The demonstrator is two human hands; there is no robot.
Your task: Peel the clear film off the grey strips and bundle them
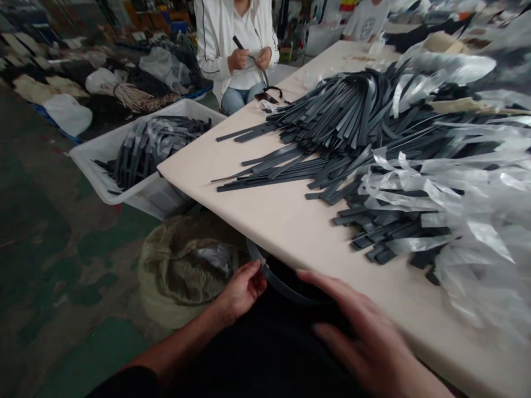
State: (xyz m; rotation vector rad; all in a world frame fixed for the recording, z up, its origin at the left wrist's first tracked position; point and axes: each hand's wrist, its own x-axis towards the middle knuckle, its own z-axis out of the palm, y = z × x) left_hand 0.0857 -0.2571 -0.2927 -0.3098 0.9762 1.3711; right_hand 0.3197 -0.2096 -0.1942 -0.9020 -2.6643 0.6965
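A dark strap (286,288) curves below the table's front edge. My left hand (244,290) pinches it near its left end, with thumb and fingers pressed together. My right hand (360,326) is by the table edge, its thumb and fingers apart, next to the strap's right part; nothing shows gripped in it. On the pale table (265,215) lies a large heap of dark flat straps (340,116), their ends pointing left. Clear plastic wrapping (477,237) covers the heap's right side.
A white bin (95,185) of dark straps stands left of the table. Below it sits an olive sack (166,271). Across the table corner a person in a white jacket (211,44) holds a dark strap. Another person (367,19) is farther back. Bundles and bags lie at upper left.
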